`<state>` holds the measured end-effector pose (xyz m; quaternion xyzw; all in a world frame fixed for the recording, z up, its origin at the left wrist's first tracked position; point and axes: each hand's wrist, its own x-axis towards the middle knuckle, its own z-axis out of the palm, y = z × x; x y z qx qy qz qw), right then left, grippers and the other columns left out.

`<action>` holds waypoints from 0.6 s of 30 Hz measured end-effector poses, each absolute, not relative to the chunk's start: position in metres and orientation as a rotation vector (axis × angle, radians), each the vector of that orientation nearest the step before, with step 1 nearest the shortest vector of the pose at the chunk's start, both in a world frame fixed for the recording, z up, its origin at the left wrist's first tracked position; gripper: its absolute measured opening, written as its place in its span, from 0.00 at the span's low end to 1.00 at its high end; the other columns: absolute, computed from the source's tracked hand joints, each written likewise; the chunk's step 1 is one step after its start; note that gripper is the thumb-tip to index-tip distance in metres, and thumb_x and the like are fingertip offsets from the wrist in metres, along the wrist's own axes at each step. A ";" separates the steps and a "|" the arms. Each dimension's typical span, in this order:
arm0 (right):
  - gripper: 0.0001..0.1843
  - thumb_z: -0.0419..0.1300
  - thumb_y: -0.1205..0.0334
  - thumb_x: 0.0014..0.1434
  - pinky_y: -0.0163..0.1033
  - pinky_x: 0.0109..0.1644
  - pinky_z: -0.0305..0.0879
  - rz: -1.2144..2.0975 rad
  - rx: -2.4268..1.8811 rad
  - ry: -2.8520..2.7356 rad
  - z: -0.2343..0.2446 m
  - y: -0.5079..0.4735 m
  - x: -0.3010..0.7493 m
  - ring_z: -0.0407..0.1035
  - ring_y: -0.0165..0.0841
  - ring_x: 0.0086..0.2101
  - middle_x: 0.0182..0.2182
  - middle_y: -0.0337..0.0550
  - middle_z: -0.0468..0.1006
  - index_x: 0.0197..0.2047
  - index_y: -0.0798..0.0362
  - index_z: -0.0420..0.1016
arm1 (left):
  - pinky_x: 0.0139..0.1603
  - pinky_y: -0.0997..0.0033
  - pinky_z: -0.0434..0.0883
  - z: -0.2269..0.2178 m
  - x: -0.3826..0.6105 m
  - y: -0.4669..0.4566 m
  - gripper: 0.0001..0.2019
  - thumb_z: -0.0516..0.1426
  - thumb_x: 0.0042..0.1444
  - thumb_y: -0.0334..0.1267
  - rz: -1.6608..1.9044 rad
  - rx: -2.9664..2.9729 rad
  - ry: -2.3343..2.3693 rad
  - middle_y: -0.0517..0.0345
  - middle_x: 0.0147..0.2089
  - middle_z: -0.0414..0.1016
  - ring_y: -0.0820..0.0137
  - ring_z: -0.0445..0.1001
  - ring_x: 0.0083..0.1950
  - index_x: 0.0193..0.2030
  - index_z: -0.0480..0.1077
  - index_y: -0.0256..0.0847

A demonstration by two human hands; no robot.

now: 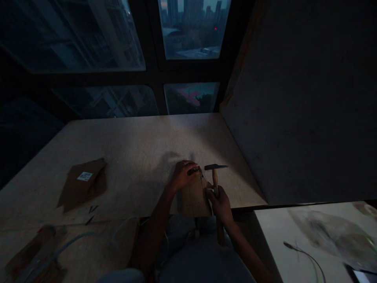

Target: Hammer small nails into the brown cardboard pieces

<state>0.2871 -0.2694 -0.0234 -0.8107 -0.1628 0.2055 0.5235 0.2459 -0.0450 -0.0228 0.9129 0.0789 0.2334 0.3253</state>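
A hammer [216, 177] with a dark metal head and a wooden handle stands upright, head toward the window, in my right hand [222, 204]. The fingers of that hand are closed round the handle, and its thumb side is against the edge of a brown cardboard-like piece [194, 198]. At the far end of this piece, my left hand [183, 175] has its fingers bent over the top and grips it. Something small and dark [193, 170] shows by the left fingertips; dim light hides what it is. The brown piece lies at the table's near edge.
Folded brown cardboard [82, 184] with a white label lies on the pale table [132, 141] at left, near several small dark nails or screws [92, 209]. A clear plastic bag [332, 232] and a cable [306, 253] lie on a white surface at right. A grey panel [300, 102] borders the table.
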 end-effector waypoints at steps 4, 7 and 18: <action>0.22 0.59 0.41 0.58 0.40 0.33 0.68 0.488 -1.929 -0.370 -0.011 -0.274 0.286 0.73 0.40 0.30 0.28 0.44 0.79 0.41 0.53 0.73 | 0.59 0.54 0.72 -0.024 0.213 -0.038 0.17 0.64 0.57 0.44 0.789 2.293 0.369 0.48 0.54 0.78 0.60 0.75 0.57 0.53 0.76 0.45; 0.23 0.60 0.40 0.57 0.38 0.28 0.66 0.499 -1.939 -0.347 -0.004 -0.283 0.285 0.71 0.37 0.25 0.26 0.40 0.76 0.41 0.52 0.73 | 0.59 0.54 0.72 -0.033 0.174 -0.028 0.15 0.61 0.60 0.45 0.950 2.206 0.626 0.48 0.53 0.78 0.60 0.75 0.56 0.52 0.75 0.44; 0.28 0.65 0.37 0.52 0.34 0.16 0.57 0.600 -2.009 -0.209 0.027 -0.300 0.279 0.61 0.31 0.15 0.16 0.31 0.66 0.43 0.53 0.73 | 0.52 0.58 0.73 -0.073 0.016 -0.009 0.19 0.56 0.56 0.40 1.132 1.712 1.898 0.44 0.52 0.77 0.58 0.76 0.51 0.54 0.70 0.39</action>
